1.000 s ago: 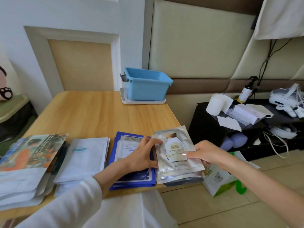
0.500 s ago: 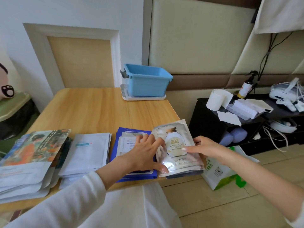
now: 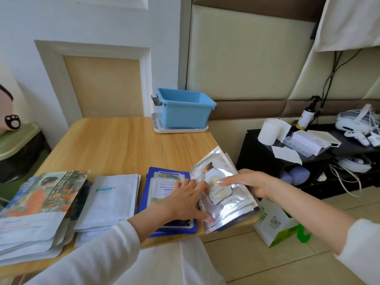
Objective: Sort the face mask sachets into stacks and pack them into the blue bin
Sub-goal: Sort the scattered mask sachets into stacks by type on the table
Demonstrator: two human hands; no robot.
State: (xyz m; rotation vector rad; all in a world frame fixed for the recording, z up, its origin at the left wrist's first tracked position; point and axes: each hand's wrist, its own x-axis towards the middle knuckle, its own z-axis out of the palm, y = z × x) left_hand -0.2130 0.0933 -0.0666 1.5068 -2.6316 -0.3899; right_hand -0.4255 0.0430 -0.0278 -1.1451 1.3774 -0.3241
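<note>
Right hand (image 3: 255, 182) is gripping the silver sachet stack (image 3: 226, 204) at its 3 o'clock edge, thumb lying across the top, while the left hand (image 3: 183, 200), fingers spread and nearly straight, is pressing on its 9 o'clock edge at the table's (image 3: 123, 145) 5 o'clock corner. Squaring is probably going best with both hands pushing inward evenly, since the stack is overhanging the table edge and looks slippery. The blue bin (image 3: 185, 114) is sitting at 11 o'clock, 3 other stacks (image 3: 113, 194) lying at 9 o'clock.
</note>
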